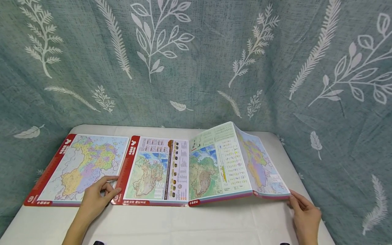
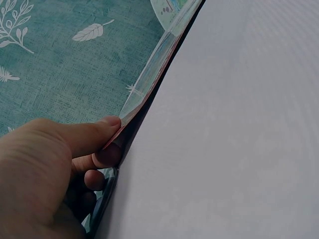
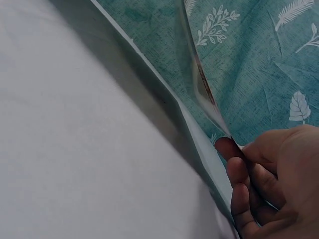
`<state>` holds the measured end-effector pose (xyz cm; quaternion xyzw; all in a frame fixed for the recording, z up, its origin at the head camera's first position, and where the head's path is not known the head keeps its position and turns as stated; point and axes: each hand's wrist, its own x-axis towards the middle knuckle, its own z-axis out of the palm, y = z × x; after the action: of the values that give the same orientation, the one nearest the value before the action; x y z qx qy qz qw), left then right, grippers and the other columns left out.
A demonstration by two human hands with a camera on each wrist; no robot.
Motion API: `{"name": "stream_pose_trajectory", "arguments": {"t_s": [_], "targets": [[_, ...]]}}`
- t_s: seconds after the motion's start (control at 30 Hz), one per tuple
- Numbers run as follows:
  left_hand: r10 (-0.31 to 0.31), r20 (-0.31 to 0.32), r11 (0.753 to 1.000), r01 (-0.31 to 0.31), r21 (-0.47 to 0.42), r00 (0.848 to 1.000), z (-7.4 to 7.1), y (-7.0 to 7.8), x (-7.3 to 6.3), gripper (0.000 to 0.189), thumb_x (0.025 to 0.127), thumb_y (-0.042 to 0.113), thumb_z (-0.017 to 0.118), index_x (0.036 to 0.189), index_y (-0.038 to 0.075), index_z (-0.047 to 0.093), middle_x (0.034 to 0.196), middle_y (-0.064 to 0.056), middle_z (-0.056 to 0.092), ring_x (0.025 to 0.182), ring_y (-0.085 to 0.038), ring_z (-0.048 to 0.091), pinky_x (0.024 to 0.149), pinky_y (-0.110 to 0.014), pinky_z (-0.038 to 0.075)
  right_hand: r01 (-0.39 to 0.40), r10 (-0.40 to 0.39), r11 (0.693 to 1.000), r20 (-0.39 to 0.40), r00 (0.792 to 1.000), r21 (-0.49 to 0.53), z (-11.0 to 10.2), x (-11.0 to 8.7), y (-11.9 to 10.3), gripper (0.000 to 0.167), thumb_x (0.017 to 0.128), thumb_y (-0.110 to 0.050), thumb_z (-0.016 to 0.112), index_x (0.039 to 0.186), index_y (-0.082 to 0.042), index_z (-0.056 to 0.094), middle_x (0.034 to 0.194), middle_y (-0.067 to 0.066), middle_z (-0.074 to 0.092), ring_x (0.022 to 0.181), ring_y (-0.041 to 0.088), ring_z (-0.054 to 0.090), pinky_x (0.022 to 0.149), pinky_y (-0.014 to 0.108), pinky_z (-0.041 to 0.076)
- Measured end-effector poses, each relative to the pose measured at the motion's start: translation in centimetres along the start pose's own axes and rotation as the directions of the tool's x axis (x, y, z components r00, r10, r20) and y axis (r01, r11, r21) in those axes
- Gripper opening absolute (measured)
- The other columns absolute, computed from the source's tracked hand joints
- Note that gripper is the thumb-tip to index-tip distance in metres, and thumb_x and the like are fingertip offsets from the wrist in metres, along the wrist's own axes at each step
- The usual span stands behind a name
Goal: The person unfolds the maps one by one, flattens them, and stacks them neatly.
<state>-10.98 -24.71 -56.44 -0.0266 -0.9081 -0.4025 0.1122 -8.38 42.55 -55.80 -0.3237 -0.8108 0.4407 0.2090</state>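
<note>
A fold-out map sheet (image 1: 147, 177) spreads across the middle of the table, its left panel nearly flat. Its middle panel (image 1: 226, 163) rises to a raised crease, and the right panel (image 1: 257, 156) slopes down from there. My left hand (image 1: 96, 197) pinches the sheet's near left corner, thumb (image 2: 94, 134) above and fingers beneath in the left wrist view. At the near right corner, my right hand (image 1: 306, 214) holds the edge between thumb and fingers; the right wrist view shows those fingers (image 3: 239, 172) curled at the thin edge.
Another map (image 1: 88, 163) with a red left border lies flat at the left, partly beneath my left hand's reach. A white table (image 1: 214, 224) carries both. Behind and beside it hangs a green leaf-patterned cloth (image 1: 202, 95). Two small dark objects show at the bottom edge.
</note>
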Motion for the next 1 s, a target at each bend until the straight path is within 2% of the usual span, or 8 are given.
{"name": "stream_pose_trajectory", "arguments": {"t_s": [0.23,0.5,0.73,0.87,1.0], "targets": [[-0.009,0.002,1.0,0.009,0.001,1.0,0.0,0.0,0.0,0.041,0.089,0.018,0.086,0.126,0.009,0.07,0.064,0.012,0.06,0.066,-0.004,0.046,0.069,-0.023,0.033,-0.061,0.061,0.998,-0.01,0.998,0.007,-0.6,0.4,0.3,0.031,0.105,-0.015,0.065,0.135,-0.006,0.071,0.091,-0.02,0.071,0.074,0.001,0.067,0.06,0.015,0.05],[-0.023,0.004,1.0,0.023,0.013,1.0,0.1,0.1,-0.1,0.041,0.089,0.02,0.086,0.126,0.011,0.071,0.064,0.012,0.059,0.066,-0.004,0.047,0.069,-0.022,0.034,-0.109,0.11,0.993,-0.02,0.994,0.045,-1.0,0.8,0.3,0.032,0.107,-0.013,0.062,0.137,-0.005,0.069,0.101,-0.011,0.073,0.079,0.002,0.068,0.064,0.015,0.053],[0.002,-0.006,1.0,-0.002,0.003,1.0,-0.1,-0.2,-0.1,0.041,0.088,0.018,0.087,0.125,0.011,0.071,0.063,0.012,0.058,0.063,-0.004,0.046,0.067,-0.023,0.034,-0.095,0.097,0.994,-0.024,0.995,0.053,-1.0,0.7,0.6,0.032,0.106,-0.012,0.063,0.135,-0.003,0.07,0.092,-0.017,0.07,0.076,0.001,0.066,0.062,0.014,0.052],[0.003,-0.001,1.0,-0.003,-0.003,1.0,-0.1,-0.1,0.0,0.04,0.088,0.017,0.087,0.125,0.01,0.071,0.063,0.012,0.058,0.063,-0.004,0.046,0.066,-0.024,0.035,-0.13,0.13,0.99,-0.007,0.991,0.049,-1.5,1.2,0.9,0.034,0.107,-0.017,0.063,0.137,-0.004,0.069,0.087,-0.022,0.067,0.077,0.0,0.065,0.06,0.015,0.05],[-0.004,0.007,1.0,0.004,-0.011,1.0,0.0,0.1,0.0,0.04,0.089,0.018,0.086,0.125,0.009,0.07,0.063,0.011,0.059,0.063,-0.005,0.046,0.065,-0.024,0.036,-0.159,0.159,0.986,0.006,0.987,0.049,-1.7,1.7,1.0,0.035,0.108,-0.018,0.06,0.14,-0.006,0.067,0.088,-0.022,0.067,0.077,0.0,0.065,0.06,0.015,0.05]]}}
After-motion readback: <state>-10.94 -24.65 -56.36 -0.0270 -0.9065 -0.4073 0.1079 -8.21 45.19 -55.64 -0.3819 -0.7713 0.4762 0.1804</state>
